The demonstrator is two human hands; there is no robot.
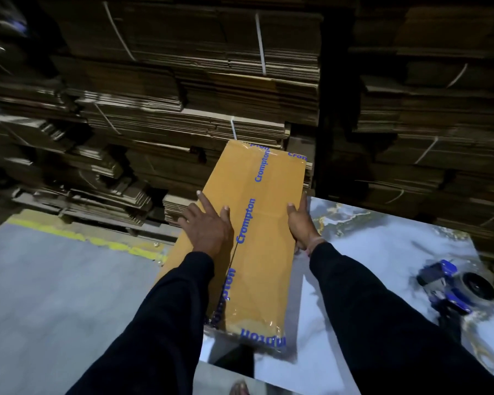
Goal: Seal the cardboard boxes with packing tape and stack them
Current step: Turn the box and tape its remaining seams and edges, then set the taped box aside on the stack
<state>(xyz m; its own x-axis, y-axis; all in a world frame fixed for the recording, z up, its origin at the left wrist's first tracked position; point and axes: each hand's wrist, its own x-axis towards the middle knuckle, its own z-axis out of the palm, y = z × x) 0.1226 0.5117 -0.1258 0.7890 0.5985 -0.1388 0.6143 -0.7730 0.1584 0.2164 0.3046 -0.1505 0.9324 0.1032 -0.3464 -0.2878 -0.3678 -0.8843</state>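
One box taped, ready for stacking; tape gun set down.

Flat cardboard bundles (200, 89) fill the upper frame. Marbled tabletop (382, 252) lower right carries the long cardboard box (265, 223) at frame centre, overhanging its left edge; printed packing tape (247, 220) runs along the seam and over both ends, so sealing looks done and stacking remains. Left hand (207, 226) lies flat on top, fingers straight; right hand (300, 223) grips the right edge, thumb on top. Tape dispenser (451, 286) idle, far right.

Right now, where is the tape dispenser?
In the head view, the blue tape dispenser lies on the table at the far right, apart from the box that both hands hold.
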